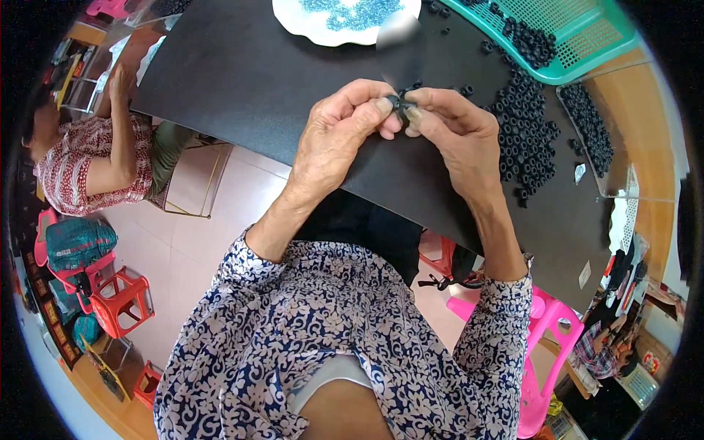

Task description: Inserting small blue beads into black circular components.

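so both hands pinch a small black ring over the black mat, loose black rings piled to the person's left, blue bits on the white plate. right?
Not quite. In the head view the pile of loose black rings lies to the person's right, not left. Otherwise correct: left hand and right hand pinch the small black ring over the black mat; blue bits on the white plate.

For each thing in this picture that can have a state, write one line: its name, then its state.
left hand: fingers pinched on the small black ring
right hand: fingers pinched on the same ring
small black ring: held between both hands above the black table
black table: partly covered with loose rings
pile of black rings: loose, spread on the table
green basket: holds some black rings
white plate: holds small blue pieces
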Tool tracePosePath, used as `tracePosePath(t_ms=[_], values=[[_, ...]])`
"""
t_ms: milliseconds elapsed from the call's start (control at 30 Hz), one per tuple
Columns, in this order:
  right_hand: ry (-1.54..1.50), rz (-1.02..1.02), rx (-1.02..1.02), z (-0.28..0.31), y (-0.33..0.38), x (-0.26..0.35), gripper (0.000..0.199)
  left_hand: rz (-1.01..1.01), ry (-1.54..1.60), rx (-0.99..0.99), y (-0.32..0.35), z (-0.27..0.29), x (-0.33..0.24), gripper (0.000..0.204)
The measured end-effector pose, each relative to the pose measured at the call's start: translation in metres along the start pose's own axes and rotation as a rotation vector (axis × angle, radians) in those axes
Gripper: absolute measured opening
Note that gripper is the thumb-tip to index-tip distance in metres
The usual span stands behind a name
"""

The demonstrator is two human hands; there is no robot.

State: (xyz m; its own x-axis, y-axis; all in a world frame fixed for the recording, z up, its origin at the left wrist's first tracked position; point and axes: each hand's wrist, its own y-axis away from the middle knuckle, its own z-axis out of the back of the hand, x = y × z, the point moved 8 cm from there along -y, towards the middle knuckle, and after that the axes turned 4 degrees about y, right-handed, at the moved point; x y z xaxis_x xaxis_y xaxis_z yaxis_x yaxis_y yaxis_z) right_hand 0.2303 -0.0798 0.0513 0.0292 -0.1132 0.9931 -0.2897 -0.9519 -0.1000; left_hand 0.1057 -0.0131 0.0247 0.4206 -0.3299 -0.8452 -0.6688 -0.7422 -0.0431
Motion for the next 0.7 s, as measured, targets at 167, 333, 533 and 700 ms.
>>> tracePosePath(t_ms=[167, 333, 533, 700], values=[[-0.045, 0.008, 0.011, -0.0009, -0.0010, -0.0003, 0.018, 0.008, -0.034, 0.006, -0.0005, 0.0006, 0.0001, 0.023], [-0.009, 0.015, 0.020, -0.0041, 0.0011, 0.0009, 0.018, -0.012, -0.054, 0.014, -0.0006, 0.0017, 0.0003, 0.022], [-0.018, 0.000, 0.035, -0.0042, 0.0012, -0.0004, 0.018, -0.019, -0.176, -0.003, 0.0008, -0.0001, -0.0040, 0.021], [-0.016, 0.004, 0.045, -0.0047, 0.0009, 0.0013, 0.017, -0.017, -0.230, 0.005, 0.0015, -0.0008, -0.0050, 0.021]])
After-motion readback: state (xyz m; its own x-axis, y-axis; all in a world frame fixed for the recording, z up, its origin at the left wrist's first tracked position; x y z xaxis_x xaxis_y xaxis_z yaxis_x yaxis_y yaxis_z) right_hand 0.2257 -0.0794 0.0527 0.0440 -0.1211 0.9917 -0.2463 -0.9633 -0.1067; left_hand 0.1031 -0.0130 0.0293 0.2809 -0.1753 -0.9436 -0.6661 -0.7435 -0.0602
